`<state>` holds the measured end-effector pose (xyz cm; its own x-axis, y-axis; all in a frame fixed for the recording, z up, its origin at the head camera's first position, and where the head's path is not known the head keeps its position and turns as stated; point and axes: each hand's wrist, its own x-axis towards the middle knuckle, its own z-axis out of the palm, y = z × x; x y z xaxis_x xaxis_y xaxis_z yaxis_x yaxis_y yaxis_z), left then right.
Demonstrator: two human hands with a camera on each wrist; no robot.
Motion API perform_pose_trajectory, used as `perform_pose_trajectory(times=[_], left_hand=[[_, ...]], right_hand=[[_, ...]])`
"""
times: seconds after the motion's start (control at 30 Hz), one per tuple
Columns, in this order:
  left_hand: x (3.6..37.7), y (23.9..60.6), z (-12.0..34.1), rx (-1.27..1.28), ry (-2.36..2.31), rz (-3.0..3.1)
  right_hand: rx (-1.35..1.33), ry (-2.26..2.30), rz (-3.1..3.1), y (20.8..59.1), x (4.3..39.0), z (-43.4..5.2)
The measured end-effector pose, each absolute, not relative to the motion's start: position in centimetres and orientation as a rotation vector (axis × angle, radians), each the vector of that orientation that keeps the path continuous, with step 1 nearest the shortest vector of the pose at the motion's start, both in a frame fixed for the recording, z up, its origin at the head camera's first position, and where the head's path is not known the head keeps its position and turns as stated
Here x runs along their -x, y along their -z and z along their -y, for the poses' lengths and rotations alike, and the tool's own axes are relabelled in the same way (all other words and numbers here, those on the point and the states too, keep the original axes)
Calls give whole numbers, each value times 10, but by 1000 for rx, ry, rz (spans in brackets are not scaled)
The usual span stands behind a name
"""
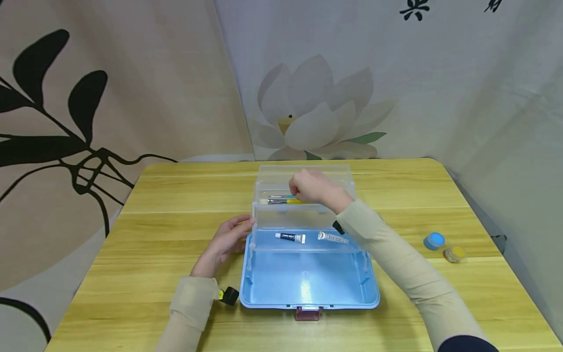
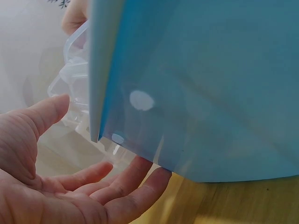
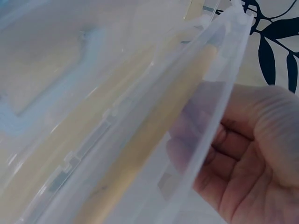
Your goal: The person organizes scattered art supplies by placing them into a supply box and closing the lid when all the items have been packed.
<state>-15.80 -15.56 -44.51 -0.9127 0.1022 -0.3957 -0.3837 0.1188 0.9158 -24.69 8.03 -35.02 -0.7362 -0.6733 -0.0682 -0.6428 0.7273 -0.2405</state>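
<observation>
Both hands work at an open blue box (image 1: 308, 278) on the table (image 1: 154, 195).
Right hand (image 1: 312, 188) curls its fingers (image 3: 233, 140) round the clear tray (image 1: 281, 215), plain only from its wrist; left hand (image 1: 224, 242) lies flat and spread against the box's side. Brushes (image 1: 283, 200) sit under the right hand, two tubes (image 1: 291, 237) below it, two paint pots (image 1: 444, 247) far right.

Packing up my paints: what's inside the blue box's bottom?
Two small tubes lie at the back of the blue box; anything beneath the clear tray is hidden.
</observation>
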Motion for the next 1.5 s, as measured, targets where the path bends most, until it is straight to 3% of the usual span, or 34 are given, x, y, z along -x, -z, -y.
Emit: perform_pose_trajectory(times=[0.77,1.5], left_hand=[[158,446,155,301,-1840,-2039],[158,446,155,299,-1843,-2042]], right_hand=[[960,479,-2786,337,238,-99],[934,752,-2939,329,225,-175]])
